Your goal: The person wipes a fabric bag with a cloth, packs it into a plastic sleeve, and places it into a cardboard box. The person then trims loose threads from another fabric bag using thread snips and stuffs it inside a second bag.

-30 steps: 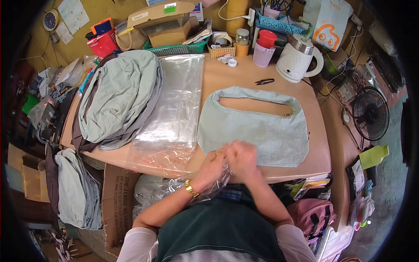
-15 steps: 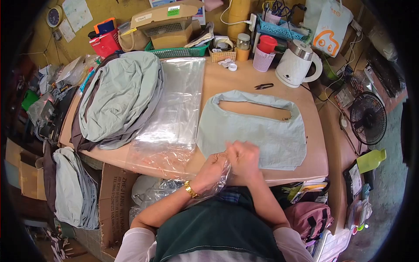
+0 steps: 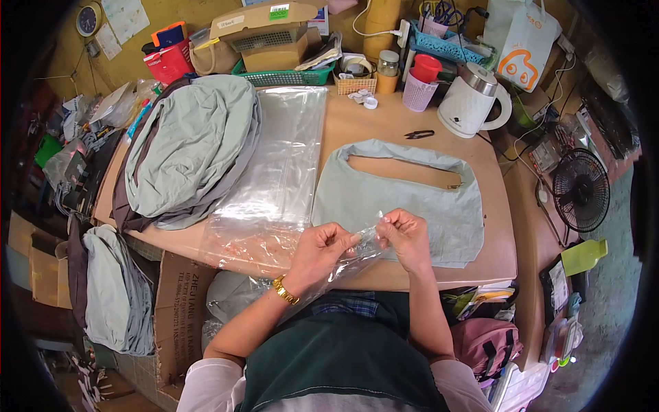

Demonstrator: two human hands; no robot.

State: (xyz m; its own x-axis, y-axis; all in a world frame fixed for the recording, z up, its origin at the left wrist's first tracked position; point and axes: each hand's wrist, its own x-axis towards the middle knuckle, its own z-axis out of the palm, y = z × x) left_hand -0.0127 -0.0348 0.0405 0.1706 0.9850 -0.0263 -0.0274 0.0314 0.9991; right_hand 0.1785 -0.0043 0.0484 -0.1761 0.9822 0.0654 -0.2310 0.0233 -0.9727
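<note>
A clear plastic bag (image 3: pixel 349 266) is stretched between my hands at the table's front edge. My left hand (image 3: pixel 318 254), with a gold watch on its wrist, pinches it with thumb and fingertips. Farther right, my right hand (image 3: pixel 408 239) pinches the bag's upper end. Just beyond them a pale grey-green fabric shoulder bag (image 3: pixel 419 206) lies flat, its strap loop away from me. The clear bag overlaps its lower edge in view. Left of it lies a stack of clear plastic sleeves (image 3: pixel 285 151).
Folded grey-green fabric bags (image 3: pixel 192 144) are heaped at the table's left. Small thread snips (image 3: pixel 419 134) lie near a white kettle (image 3: pixel 467 103). A black fan (image 3: pixel 580 189) stands at right. Below left are more fabric bags (image 3: pixel 117 292) and a cardboard box (image 3: pixel 180 323).
My hands have moved apart, the right one slightly up and right, the left one slightly left. The clear bag, bunched between them before, is now stretched and more visible.
</note>
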